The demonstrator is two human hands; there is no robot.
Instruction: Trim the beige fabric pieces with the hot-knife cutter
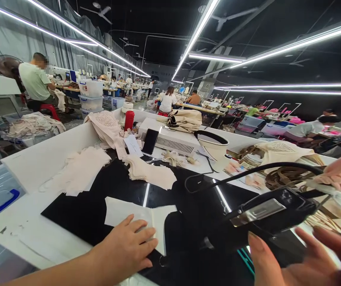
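Observation:
My left hand (125,248) lies flat with fingers spread on a cream fabric piece (128,212) on the black board (197,242). At the lower right, my right hand (292,262) has its thumb and fingers apart, just below a black tool (274,210) with a silver plate and a cable. Whether it touches the tool is unclear. A blurred, skin-coloured shape is at the right edge above the tool; whose it is cannot be made out. Behind my left hand lies a stack of cream pieces (151,172), with a larger pile (81,169) to its left.
A phone (150,142) leans on a white vented box (170,139). A red bottle (129,120) and a cream visor-like item (214,145) stand near it. Brown straps (286,176) lie at the right. White walls edge the table; people sit beyond.

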